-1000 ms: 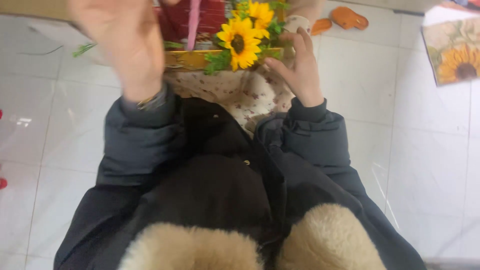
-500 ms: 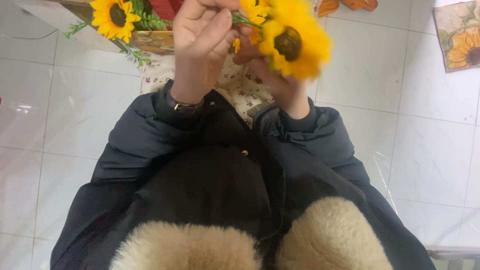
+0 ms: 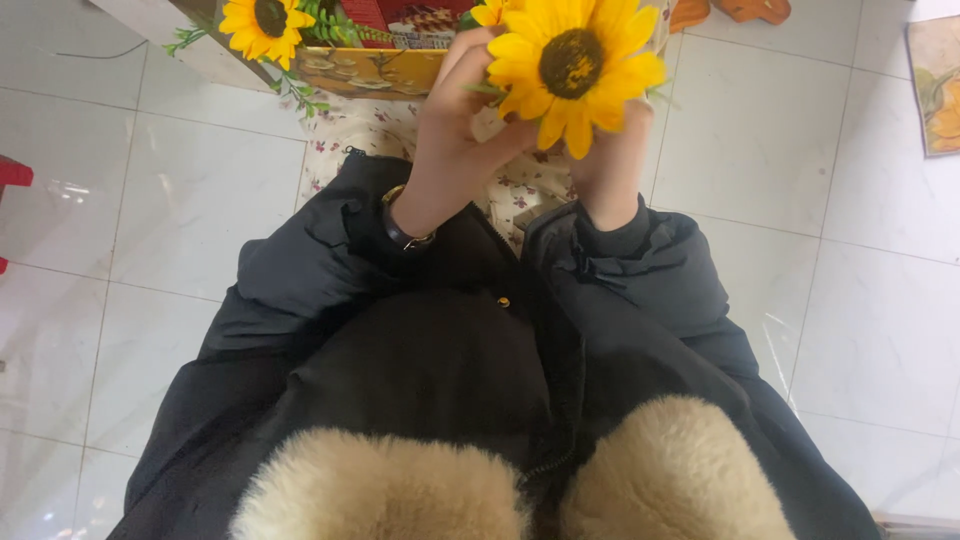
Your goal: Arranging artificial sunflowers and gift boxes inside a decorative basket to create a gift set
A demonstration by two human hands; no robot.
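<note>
Both my hands hold one big sunflower [image 3: 572, 68] up close over my lap: left hand [image 3: 462, 135] fingers curled around it from the left, right hand [image 3: 610, 160] gripping under the bloom. Far left, another sunflower [image 3: 262, 22] sits in a box [image 3: 372, 72] on the tile floor [image 3: 160, 190].

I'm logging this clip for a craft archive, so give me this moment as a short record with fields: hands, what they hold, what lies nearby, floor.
left hand: left hand grips the large yellow artificial sunflower with a dark brown centre from the side
right hand: right hand under the bloom, mostly hidden by petals
nearby: second smaller yellow sunflower lying on a yellow and red patterned box
clothing: black padded jacket, dark wristband
floor: glossy white tiles
</note>
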